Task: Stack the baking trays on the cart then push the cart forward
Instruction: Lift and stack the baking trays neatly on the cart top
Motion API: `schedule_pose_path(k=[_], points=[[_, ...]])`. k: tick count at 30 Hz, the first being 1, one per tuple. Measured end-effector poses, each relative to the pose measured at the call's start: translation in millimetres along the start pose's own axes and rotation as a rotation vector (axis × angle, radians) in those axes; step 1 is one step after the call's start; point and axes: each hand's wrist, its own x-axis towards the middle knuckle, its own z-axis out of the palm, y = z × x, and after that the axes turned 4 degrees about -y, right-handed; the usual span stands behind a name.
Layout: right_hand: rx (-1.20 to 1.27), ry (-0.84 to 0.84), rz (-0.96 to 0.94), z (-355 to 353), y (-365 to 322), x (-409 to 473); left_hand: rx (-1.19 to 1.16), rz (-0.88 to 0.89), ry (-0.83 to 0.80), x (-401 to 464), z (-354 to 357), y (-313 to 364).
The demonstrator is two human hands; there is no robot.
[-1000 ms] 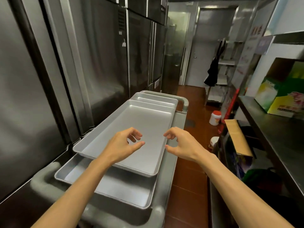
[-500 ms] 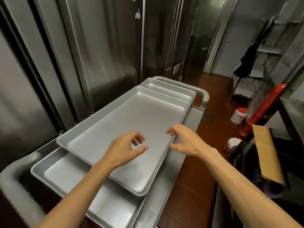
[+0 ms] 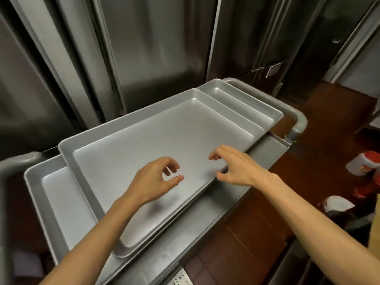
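Left hand (image 3: 153,183) over the middle of the top tray (image 3: 144,153), fingers curled loose, thumb out, holding nothing. Not clear if touching the tray or just above it. Right hand (image 3: 238,169) at the right long edge of the same tray, fingers bent and spread, also holding nothing; thumb down near the rim, touching or not, cannot tell. Both arms bare, reaching in from the bottom.

Top tray grey and shiny, lying flat but turned a bit crooked on the bottom tray (image 3: 59,194). Near corner sticking out past the bottom tray toward the right. Bottom tray peeking out on the left side and at the far end. Both trays on the cart (image 3: 205,219), a grey metal one with round bar handles at the near left and the far right.

Big steel doors (image 3: 160,48) close behind the cart. Red-brown floor (image 3: 242,245) on the right. White jar with a red lid (image 3: 364,164) standing on the floor, well apart from the cart.
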Motion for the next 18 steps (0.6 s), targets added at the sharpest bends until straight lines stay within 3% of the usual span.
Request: schedule_pose_path(k=[7,18], points=[[-0.054,-0.066,-0.058,0.4,34.7,7.6,0.025,-0.090,0.013,3.9,18.6,7.5],[0.008,-0.173,-0.466,-13.4,103.0,41.8,0.080,-0.370,0.184,9.0,71.2,50.7]])
